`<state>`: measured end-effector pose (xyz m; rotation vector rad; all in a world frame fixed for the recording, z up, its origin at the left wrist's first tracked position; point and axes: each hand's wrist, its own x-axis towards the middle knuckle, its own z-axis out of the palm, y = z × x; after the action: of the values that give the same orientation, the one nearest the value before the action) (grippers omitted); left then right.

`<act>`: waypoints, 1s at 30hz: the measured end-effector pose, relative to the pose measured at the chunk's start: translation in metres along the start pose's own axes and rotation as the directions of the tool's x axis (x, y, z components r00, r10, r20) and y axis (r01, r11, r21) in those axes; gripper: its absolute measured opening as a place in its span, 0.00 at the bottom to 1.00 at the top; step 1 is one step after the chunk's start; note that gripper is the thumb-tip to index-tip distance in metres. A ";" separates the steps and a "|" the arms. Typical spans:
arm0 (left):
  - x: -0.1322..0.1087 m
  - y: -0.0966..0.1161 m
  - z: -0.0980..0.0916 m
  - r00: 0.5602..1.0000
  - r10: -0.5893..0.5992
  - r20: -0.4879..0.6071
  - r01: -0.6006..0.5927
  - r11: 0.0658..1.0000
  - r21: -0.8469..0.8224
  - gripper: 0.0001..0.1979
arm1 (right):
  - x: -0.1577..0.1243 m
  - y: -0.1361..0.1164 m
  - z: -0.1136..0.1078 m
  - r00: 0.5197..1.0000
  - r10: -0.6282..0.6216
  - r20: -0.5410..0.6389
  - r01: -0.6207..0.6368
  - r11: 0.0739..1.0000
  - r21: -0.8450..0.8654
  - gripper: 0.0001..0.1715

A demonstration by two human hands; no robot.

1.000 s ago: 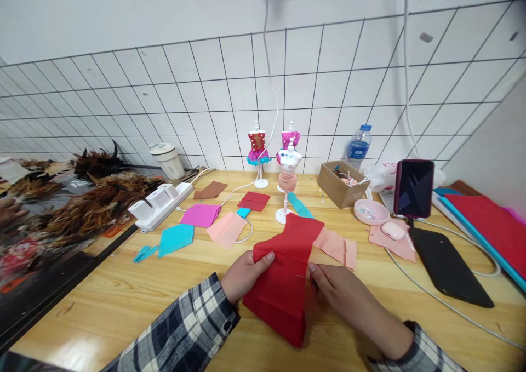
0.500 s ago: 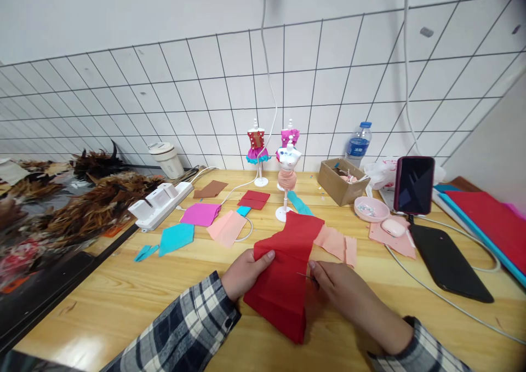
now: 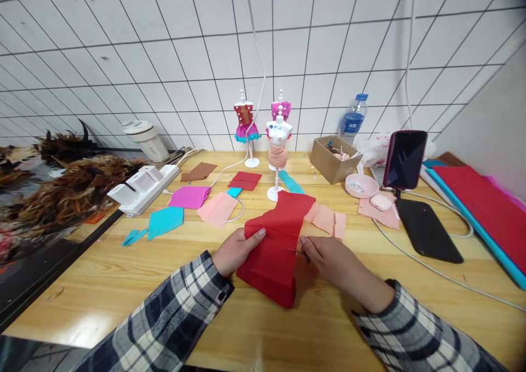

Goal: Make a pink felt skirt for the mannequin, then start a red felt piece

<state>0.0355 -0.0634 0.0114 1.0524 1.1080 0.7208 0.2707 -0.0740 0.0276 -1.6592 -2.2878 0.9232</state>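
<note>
A folded red piece of fabric [image 3: 276, 246] lies on the wooden table [image 3: 123, 273] right in front of me. My left hand [image 3: 235, 250] grips its left edge, thumb on top. My right hand [image 3: 329, 259] is closed in a pinch on a thin needle [image 3: 294, 250] whose tip points at the fabric's right edge. Behind the fabric stands a small white mannequin [image 3: 278, 152] with a pink wrap, and two more dressed mannequins [image 3: 245, 124] stand further back.
Cut pieces in pink, magenta, turquoise, dark red and brown [image 3: 187, 196] are scattered to the left, near a white power strip [image 3: 142, 188] and feathers [image 3: 61, 188]. To the right are a cardboard box [image 3: 331, 158], a pink dish [image 3: 361, 186], a propped phone [image 3: 405, 158] and a black tablet [image 3: 427, 229].
The view has tilted down, so everything sits higher in frame. Both hands keep their hold on the fabric and needle with almost no movement.
</note>
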 end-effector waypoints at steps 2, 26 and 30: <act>0.000 0.001 0.000 1.000 0.000 0.000 0.000 1.000 -0.003 0.25 | 0.000 0.000 0.000 1.000 0.002 0.003 -0.002 1.000 -0.010 0.28; 0.004 -0.003 -0.004 0.973 0.173 0.153 -0.192 0.975 0.115 0.26 | 0.001 0.005 0.009 1.000 -0.014 0.006 0.014 0.994 0.108 0.32; 0.003 -0.001 -0.003 0.975 0.165 0.152 -0.185 0.974 0.129 0.27 | 0.002 0.005 0.013 1.000 -0.028 -0.005 0.029 0.992 0.126 0.30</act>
<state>0.0332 -0.0602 0.0087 1.3152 0.9634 0.7028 0.2678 -0.0760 0.0137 -1.5711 -2.1959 1.0349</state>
